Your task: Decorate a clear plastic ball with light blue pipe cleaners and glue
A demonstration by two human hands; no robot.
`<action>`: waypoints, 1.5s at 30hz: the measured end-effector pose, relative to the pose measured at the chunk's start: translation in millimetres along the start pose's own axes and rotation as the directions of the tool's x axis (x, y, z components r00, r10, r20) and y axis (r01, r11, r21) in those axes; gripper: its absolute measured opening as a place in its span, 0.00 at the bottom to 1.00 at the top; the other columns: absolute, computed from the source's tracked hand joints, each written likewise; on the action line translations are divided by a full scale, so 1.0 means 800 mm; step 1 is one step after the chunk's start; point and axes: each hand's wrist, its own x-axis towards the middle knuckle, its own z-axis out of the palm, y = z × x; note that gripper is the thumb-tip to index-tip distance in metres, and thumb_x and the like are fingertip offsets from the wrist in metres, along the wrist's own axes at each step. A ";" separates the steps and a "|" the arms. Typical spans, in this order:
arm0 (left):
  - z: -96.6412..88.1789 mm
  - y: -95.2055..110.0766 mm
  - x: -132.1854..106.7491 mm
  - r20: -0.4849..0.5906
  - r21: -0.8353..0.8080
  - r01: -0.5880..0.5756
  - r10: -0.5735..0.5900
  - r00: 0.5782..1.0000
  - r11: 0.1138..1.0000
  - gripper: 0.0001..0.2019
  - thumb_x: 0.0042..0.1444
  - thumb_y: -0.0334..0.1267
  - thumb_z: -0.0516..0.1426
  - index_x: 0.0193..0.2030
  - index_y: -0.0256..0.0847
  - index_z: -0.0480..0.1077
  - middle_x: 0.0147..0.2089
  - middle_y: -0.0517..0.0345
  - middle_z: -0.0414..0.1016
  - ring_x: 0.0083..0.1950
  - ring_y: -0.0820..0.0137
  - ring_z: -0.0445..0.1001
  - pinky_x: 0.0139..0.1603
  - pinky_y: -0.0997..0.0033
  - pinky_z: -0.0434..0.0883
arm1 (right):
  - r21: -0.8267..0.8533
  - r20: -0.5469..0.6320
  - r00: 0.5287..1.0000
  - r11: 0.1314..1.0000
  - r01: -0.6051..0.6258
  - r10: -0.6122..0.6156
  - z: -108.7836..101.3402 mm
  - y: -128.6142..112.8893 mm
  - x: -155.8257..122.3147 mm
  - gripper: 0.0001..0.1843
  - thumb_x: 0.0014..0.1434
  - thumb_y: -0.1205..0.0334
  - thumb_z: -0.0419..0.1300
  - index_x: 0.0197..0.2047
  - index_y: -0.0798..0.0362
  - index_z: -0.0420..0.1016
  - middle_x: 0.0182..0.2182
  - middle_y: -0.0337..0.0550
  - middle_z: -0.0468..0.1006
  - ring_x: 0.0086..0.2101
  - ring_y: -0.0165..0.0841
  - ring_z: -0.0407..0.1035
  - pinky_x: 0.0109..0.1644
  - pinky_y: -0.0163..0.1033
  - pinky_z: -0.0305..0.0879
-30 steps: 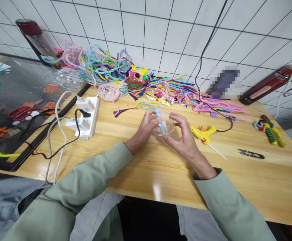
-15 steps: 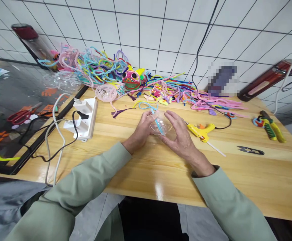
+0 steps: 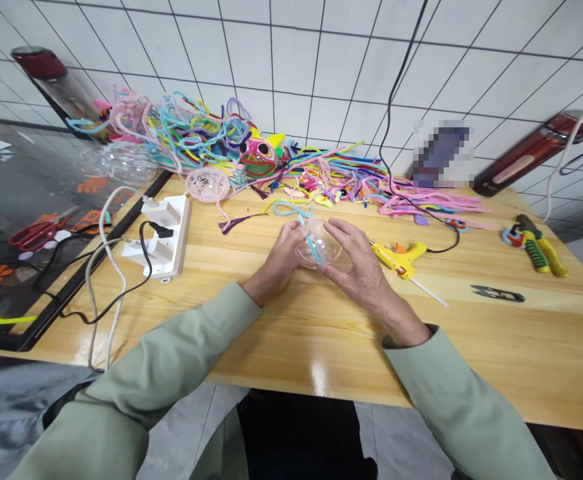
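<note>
Between my hands is a clear plastic ball point(image 3: 327, 245) with a light blue pipe cleaner point(image 3: 313, 248) running along it. The blue strand loops onto the table beyond the ball. My left hand point(image 3: 287, 257) is closed around the ball's left side, its thumb near the pipe cleaner. My right hand point(image 3: 359, 267) curves around the right side, thumb low and fingers high, touching the ball. Whether the ball is whole or a half shell I cannot tell. A yellow hot glue gun point(image 3: 400, 259) lies just right of my right hand, a white glue stick protruding from it.
A heap of colourful pipe cleaners point(image 3: 186, 137) lines the wall, with a decorated ball point(image 3: 258, 157) among them. At left is a white power strip point(image 3: 175, 240) with cables. Thread snips point(image 3: 497, 293) and pliers point(image 3: 539, 250) lie right, near a red flask point(image 3: 536, 153).
The view has shifted slightly. Both hands keep their hold on the clear ball, and the blue pipe cleaner on it looks slightly shifted.
</note>
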 end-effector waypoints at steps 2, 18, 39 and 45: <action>0.000 0.000 0.000 0.010 -0.017 -0.003 0.003 1.000 1.000 0.19 0.62 0.52 0.66 0.53 0.47 0.68 0.50 0.59 0.79 0.50 0.64 0.81 0.50 0.63 0.80 | -0.006 -0.004 1.000 1.000 -0.001 0.001 0.001 0.001 0.000 0.40 0.68 0.53 0.68 0.78 0.38 0.59 0.71 0.54 0.68 0.70 0.53 0.63 0.73 0.68 0.61; 0.007 0.004 -0.005 -0.031 -0.034 -0.013 0.012 0.999 0.999 0.20 0.58 0.48 0.69 0.50 0.45 0.69 0.46 0.61 0.78 0.44 0.68 0.79 0.41 0.70 0.77 | 0.083 -0.041 0.998 0.996 -0.040 0.044 0.005 0.002 0.002 0.35 0.67 0.50 0.69 0.74 0.38 0.66 0.68 0.53 0.71 0.68 0.52 0.66 0.72 0.66 0.63; 0.003 0.002 -0.005 -0.034 0.121 -0.035 0.039 0.999 0.992 0.24 0.59 0.52 0.66 0.56 0.48 0.65 0.46 0.60 0.78 0.43 0.66 0.79 0.45 0.65 0.77 | 0.201 -0.071 0.993 0.976 -0.083 0.099 0.007 -0.001 0.002 0.31 0.66 0.50 0.69 0.69 0.39 0.70 0.68 0.52 0.72 0.68 0.50 0.66 0.71 0.64 0.64; 0.000 0.005 -0.011 0.071 0.319 -0.272 0.263 0.962 0.908 0.27 0.59 0.50 0.67 0.59 0.47 0.62 0.63 0.50 0.72 0.59 0.61 0.77 0.56 0.61 0.76 | 0.260 -0.104 0.985 0.960 -0.105 0.136 0.004 -0.009 0.002 0.27 0.62 0.54 0.71 0.63 0.42 0.70 0.67 0.52 0.72 0.68 0.50 0.66 0.70 0.63 0.65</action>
